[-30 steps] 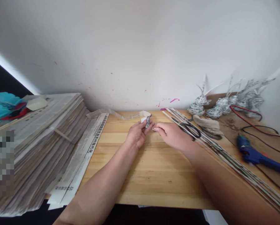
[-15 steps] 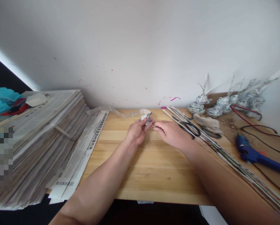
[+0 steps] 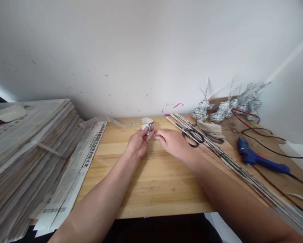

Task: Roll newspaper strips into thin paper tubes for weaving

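Observation:
Over the middle of the wooden table [image 3: 131,202], my left hand [image 3: 139,141] pinches a small folded piece of printed paper [image 3: 147,127] between thumb and fingers. From that piece a pale, translucent strip [image 3: 116,122] trails left along the wall edge toward the newspapers. My right hand [image 3: 168,140] is closed just to the right, its thumb and forefinger pinched on the thin tip of something too small to name. Black scissors [image 3: 194,135] lie beside the right wrist, on a bundle of thin rolled-paper sticks [image 3: 227,162].
Stacked newspapers [image 3: 32,148] and loose printed strips [image 3: 82,165] fill the left side. At the back right stand several woven paper figures [image 3: 200,113], with a rag [image 3: 210,131] before them. A blue glue gun [image 3: 262,163] and cables lie on cardboard [image 3: 265,141] at right.
The view has turned to the right, so everything sits further left in the picture. Both hands keep nearly the same grip and place over the table.

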Available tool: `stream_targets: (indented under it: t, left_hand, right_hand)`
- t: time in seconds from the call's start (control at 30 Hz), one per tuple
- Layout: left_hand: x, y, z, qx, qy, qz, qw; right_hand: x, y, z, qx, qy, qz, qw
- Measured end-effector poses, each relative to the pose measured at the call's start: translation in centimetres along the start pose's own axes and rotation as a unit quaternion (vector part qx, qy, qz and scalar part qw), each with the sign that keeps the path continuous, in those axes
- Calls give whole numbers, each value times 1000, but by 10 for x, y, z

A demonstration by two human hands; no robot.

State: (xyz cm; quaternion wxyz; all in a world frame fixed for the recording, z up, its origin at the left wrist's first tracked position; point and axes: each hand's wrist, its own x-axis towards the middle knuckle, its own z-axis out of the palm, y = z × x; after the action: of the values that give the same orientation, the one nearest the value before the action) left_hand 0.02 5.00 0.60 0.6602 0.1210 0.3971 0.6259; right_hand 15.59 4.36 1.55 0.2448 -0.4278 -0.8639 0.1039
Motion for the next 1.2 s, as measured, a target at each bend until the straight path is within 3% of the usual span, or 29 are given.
stream_targets:
  t: [0.17, 0.4, 0.57, 0.73, 0.9, 1.1, 1.2]
  left_hand:
    - [-3, -2, 0, 23, -5, 0, 1000]
    - [-2, -3, 0, 5, -2, 8, 1000]
    - [-1, -2, -1, 10, -10, -12, 1000]
    - [0, -1, -1, 19, -12, 11, 1000]
    - [-2, -2, -1, 32, -22, 2, 999]
    - [-2, -1, -1, 20, -11, 16, 1000]
    - [-2, -1, -1, 21, -11, 16, 1000]
  right_hand:
    - [0, 1, 1, 8, -42, 38, 998]
    - [0, 0, 3, 43, 12, 17, 999]
    - [1, -1, -3, 27, -28, 36, 999]
    - [-1, 1, -1, -2, -23, -2, 1000]
    - [0, 2, 0, 11, -62, 27, 998]
    - [0, 0, 1, 21, 5, 22, 1000]
    - [0, -1, -2, -6, -15, 24, 1000]
